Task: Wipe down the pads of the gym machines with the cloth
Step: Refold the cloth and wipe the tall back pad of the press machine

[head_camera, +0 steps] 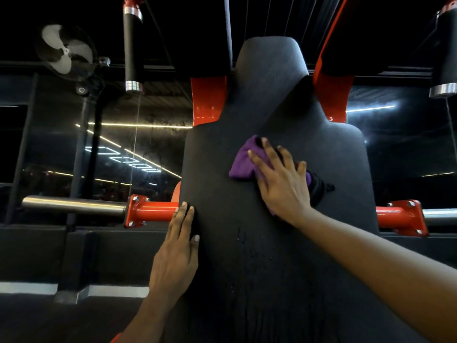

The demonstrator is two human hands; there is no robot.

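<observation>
Head view: we press the purple cloth (243, 164) against the back pad (247, 256) with our right hand (282, 184), fingers straight. Our left hand (176, 248) rests flat on the pad's 9 o'clock edge, holding nothing. The pad's long axis runs 12 to 6 o'clock; the cloth protrudes toward 10 o'clock.

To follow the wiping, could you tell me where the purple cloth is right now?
In the head view, the purple cloth sits just right of centre on the black back pad, pressed under the right hand, below the pad's narrow neck.
</observation>
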